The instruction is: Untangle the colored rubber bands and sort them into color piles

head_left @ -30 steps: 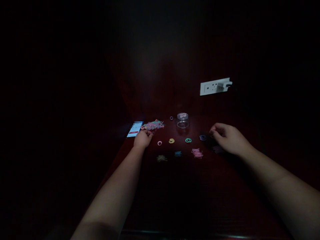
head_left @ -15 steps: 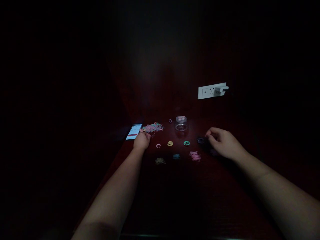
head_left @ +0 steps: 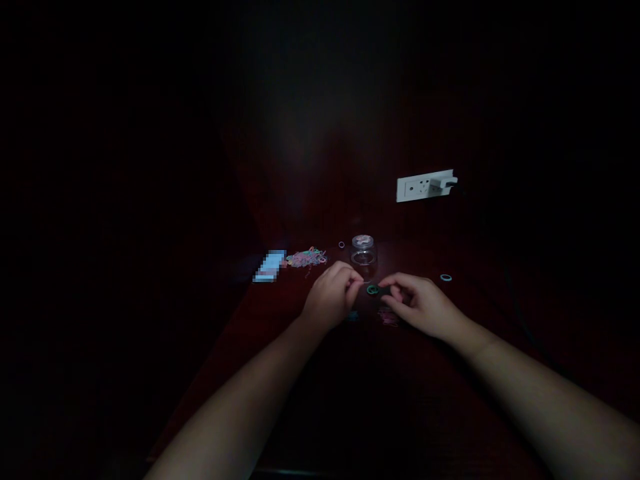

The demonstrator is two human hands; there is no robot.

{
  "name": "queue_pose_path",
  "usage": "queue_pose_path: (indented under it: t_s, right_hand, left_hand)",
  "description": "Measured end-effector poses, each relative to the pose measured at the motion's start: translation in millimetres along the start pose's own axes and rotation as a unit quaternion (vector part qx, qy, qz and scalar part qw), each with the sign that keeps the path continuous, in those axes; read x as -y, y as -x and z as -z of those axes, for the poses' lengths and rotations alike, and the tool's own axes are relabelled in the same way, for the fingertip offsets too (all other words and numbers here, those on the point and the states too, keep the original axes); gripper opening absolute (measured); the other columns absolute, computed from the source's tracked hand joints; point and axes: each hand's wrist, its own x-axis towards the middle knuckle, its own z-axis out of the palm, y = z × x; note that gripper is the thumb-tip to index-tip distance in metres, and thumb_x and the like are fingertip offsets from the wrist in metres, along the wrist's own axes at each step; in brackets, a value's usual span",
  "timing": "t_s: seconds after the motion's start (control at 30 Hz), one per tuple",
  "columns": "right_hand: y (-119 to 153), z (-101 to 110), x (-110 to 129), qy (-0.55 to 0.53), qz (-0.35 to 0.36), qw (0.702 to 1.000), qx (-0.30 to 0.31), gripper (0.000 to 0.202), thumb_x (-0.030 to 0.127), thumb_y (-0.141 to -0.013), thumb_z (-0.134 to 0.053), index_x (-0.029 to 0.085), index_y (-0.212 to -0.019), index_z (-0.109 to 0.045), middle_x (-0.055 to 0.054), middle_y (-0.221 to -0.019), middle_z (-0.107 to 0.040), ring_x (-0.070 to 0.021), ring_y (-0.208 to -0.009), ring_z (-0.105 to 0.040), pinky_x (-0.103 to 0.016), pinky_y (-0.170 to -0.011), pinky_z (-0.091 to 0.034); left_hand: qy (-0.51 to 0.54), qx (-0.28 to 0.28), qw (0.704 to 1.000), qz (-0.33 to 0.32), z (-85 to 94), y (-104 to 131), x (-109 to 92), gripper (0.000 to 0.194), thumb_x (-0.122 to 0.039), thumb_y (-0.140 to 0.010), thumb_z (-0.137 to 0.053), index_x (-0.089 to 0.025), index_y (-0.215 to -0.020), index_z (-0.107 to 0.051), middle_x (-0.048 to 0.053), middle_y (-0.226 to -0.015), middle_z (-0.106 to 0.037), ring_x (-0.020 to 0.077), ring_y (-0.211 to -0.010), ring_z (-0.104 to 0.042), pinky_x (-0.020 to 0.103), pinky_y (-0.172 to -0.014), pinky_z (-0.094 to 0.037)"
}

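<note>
My left hand is closed in a pinch, with a thin pale rubber band poking out from its fingertips. Facing it from the right is my right hand, thumb and fingers apart and nothing visible between them. Green hair ties lie on the dark table between both hands. Partly shaded under the right fingers is a small pile of pink rubber bands. A blue bunch of rubber bands shows by the left wrist. A mixed heap of coloured bands lies farther back on the left.
Behind the hands stands a clear lidded jar, with a small purple ring beside it. A phone lies at the table's left edge. One light blue hair tie lies at right. A wall socket holds a plug.
My left hand has moved right from the mixed heap to the middle, carrying a thin band. My right hand has shifted left and its fingers have parted. A light blue hair tie now shows at right.
</note>
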Motion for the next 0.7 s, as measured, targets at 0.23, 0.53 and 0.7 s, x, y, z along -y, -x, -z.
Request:
queue_pose_path:
  t_s: [0.23,0.53,0.7]
  right_hand:
    - [0.0,-0.3,0.6,-0.021,0.002,1.000,-0.007,0.020,0.032,-0.088,-0.061,0.018,-0.100,-0.069,0.003,-0.065,-0.050,-0.0122,-0.057,-0.049,-0.024,-0.055,-0.042]
    - [-1.0,0.4,3.0,0.000,0.007,1.000,-0.022,0.016,0.032,-0.089,-0.061,0.018,-0.092,-0.068,0.001,-0.064,-0.052,-0.0128,-0.058,-0.050,-0.024,-0.054,-0.041]
    - [-1.1,2.2,4.2,0.022,0.014,0.999,-0.022,0.014,0.029,-0.089,-0.059,0.019,-0.081,-0.065,0.001,-0.063,-0.053,-0.0131,-0.057,-0.050,-0.025,-0.056,-0.041]
  left_hand:
    - [0.014,0.029,0.999,-0.024,1.4,0.8,-5.1,0.007,-0.023,-0.093,-0.057,-0.019,-0.089,-0.062,0.003,-0.093,-0.062,0.0154,-0.086,-0.059,0.028,-0.077,-0.048]
    - [0.008,0.041,0.999,-0.032,-0.1,0.5,-9.9,0.008,-0.024,-0.093,-0.057,-0.019,-0.089,-0.062,0.003,-0.094,-0.063,0.0169,-0.089,-0.059,0.031,-0.079,-0.048]
    - [0.004,0.045,0.998,-0.031,0.2,0.0,-12.2,0.008,-0.024,-0.093,-0.057,-0.019,-0.088,-0.061,0.003,-0.093,-0.063,0.0170,-0.088,-0.059,0.032,-0.079,-0.048]
